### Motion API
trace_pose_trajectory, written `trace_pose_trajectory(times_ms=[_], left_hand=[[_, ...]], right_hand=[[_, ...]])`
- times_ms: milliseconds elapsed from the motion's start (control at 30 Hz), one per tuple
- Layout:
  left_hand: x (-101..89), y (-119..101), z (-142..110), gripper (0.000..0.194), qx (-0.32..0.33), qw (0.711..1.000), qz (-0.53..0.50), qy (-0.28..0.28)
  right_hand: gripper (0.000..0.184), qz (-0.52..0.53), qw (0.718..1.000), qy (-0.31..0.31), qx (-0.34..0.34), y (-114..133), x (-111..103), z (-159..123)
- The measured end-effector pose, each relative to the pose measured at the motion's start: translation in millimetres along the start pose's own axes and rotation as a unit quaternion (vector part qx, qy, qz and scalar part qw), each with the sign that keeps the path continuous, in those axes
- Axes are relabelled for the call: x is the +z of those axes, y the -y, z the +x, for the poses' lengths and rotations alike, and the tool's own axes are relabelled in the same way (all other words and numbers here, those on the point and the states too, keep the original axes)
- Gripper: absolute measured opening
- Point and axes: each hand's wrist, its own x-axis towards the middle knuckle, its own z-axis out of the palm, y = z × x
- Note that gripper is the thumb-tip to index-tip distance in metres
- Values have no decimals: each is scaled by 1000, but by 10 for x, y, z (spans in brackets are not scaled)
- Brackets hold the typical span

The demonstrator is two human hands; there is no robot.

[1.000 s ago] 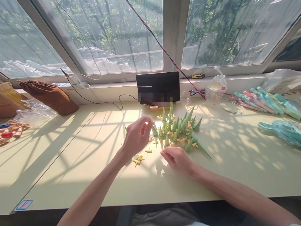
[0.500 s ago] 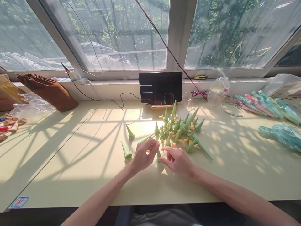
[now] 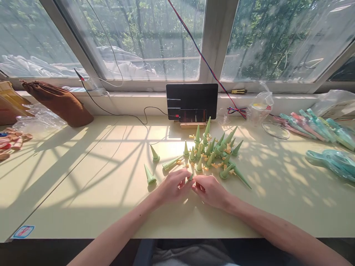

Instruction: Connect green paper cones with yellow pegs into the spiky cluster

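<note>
My left hand [image 3: 177, 183] is closed on a small green watering spike [image 3: 190, 177], whose tip shows between thumb and fingers just above the table. Against it, my right hand [image 3: 210, 189] is pinched shut; what its fingertips grip is hidden. Beyond both hands lies a cluster of green cone-shaped watering spikes [image 3: 210, 159] with small yellow-orange valves. One long spike [image 3: 172, 163] lies on its side just past my left hand. Two more spikes stand apart to the left, one farther back [image 3: 154, 154] and one nearer [image 3: 149, 176].
A tablet [image 3: 192, 98] with a phone [image 3: 192, 115] before it leans by the window. Left are a brown pouch [image 3: 59, 103] and small wooden pieces [image 3: 17, 142]. Right are a plastic cup [image 3: 260, 108], bagged pastel items [image 3: 316, 123] and a teal bagged item [image 3: 332, 162].
My hands have come together. The spike between them, upright near the table before, is now tilted and mostly covered by fingers. My right fingers have gone from apart to pinched.
</note>
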Motion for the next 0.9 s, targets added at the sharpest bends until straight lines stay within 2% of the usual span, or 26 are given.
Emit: trace_pose_trajectory(times_ms=[133,233,300,367,467,533,600,667,767,900], left_hand=[[-3,39,-10,20,3,1000,14,16],[-6,40,-4,23,-2,1000,10,13],[-9,33,-3,24,-7,1000,9,11],[-10,27,-8,23,-12,1000,13,13],[-8,27,-23,21,-17,999,18,21],[-5,30,-31,22,-17,999,18,24],[-2,32,-31,23,-12,1000,18,22],[1,33,-27,25,-6,1000,16,17],[5,38,-23,24,-3,1000,12,8],[12,51,-31,22,-9,1000,10,7]], right_hand=[[16,-21,1000,-1,-6,42,-32,0],[10,-64,996,-52,-30,118,-88,-2],[14,-102,985,-121,-63,183,-171,10],[18,-138,964,-216,-75,247,-314,38],[13,-165,906,-390,-15,299,-636,104],[12,-155,871,-465,36,274,-870,153],[21,-151,861,-480,76,196,-1064,199],[26,-159,866,-462,100,90,-1185,239],[25,-161,883,-423,122,-45,-1245,298],[23,-174,886,-414,115,-97,-1243,390]])
